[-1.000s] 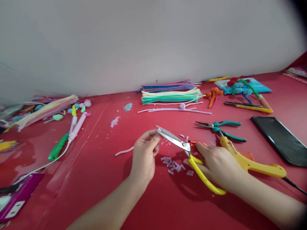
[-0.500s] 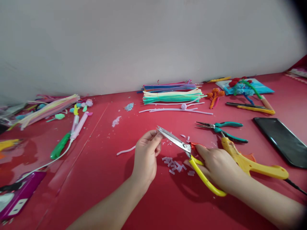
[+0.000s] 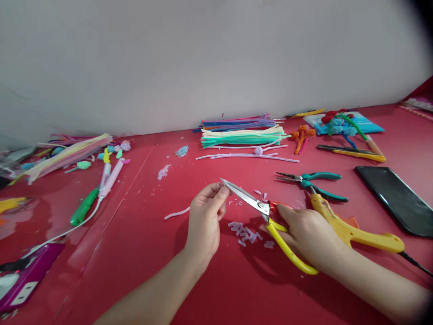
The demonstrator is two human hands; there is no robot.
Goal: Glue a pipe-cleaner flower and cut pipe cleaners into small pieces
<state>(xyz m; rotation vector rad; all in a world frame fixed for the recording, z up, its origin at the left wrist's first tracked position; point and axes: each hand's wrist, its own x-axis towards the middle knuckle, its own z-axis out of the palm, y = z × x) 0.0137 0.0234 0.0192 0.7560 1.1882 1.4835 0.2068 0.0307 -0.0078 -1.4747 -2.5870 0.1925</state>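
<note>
My left hand (image 3: 205,221) pinches a pale lilac pipe cleaner (image 3: 176,213), whose tail sticks out to the left behind the wrist. Its other end is hidden by my fingers and the blade tips. In my right hand (image 3: 306,232) are scissors (image 3: 248,197) with one yellow and one red handle. Their blades look nearly closed and point up and left, tips at my left fingertips. Below the blades lies a small heap of short lilac cut pieces (image 3: 248,234), with a few more (image 3: 264,196) beyond the scissors.
Pliers (image 3: 313,180), a yellow glue gun (image 3: 355,230) and a phone (image 3: 395,196) lie to the right. Bundled pipe cleaners (image 3: 243,137) rest along the wall. On the left are a pink-and-white hair-iron-like tool (image 3: 113,177) and a purple power strip (image 3: 37,275).
The scissor blades have come closer together at my left fingertips. Both hands stay in almost the same place, and the whole view has shifted very slightly.
</note>
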